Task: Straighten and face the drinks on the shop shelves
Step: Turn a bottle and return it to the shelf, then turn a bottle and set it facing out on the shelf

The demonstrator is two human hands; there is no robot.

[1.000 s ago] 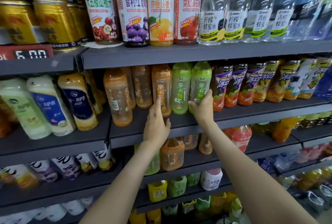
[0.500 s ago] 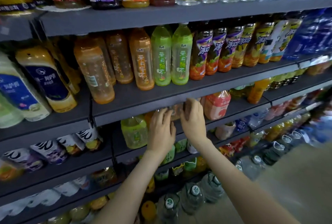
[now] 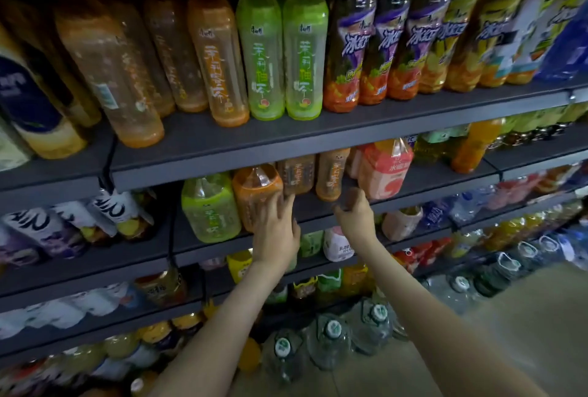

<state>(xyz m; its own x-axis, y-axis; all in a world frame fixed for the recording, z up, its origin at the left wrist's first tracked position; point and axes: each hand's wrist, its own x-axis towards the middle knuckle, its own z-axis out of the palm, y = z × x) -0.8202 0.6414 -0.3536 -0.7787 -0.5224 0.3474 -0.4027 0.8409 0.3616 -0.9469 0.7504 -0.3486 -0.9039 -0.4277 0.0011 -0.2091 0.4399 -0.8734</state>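
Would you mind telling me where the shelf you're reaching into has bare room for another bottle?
Bare shelf lies between the left hand and right hand, in front of the two small orange bottles. Another patch sits right of the pink bottle. Crowded on the left: the big orange bottle and big green bottle stand packed together.

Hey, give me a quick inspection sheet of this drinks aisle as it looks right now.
Surface: grey shelves, stocked in tiers.
Job's things: orange bottle beside green bottle at the front; small orange bottles sit further back.
Clutter: nothing seen.
Hands: left hand touches orange bottle with straight fingers; right hand curled at shelf edge, grip unclear.
Cables: nothing seen.
Surroundings: water jugs on the floor below.
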